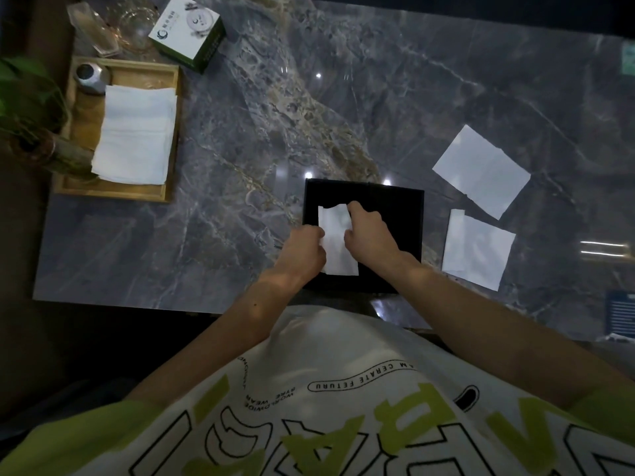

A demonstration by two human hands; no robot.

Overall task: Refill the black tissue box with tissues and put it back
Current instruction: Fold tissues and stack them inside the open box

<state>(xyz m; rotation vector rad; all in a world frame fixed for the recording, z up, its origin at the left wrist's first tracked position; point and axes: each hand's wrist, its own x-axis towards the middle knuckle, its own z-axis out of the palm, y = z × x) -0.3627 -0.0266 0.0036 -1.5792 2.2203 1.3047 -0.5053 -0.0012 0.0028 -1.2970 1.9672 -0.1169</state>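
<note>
The black tissue box [395, 207] lies flat near the front edge of the grey marble table [240, 235]. A white tissue [335, 242] rests on top of it, folded narrow. My left hand [302, 250] pinches the tissue's left edge. My right hand [369, 235] presses its right edge, one finger reaching to the top corner. Two more white tissues lie to the right of the box, one farther back [481, 170] and one nearer [477, 250].
A wooden tray [120, 194] at the left holds a stack of white tissues [135, 135] and a small metal jar [91, 77]. Behind it stand a white and green carton [187, 30] and glassware [103, 27]. A plant [27, 108] sits at the far left.
</note>
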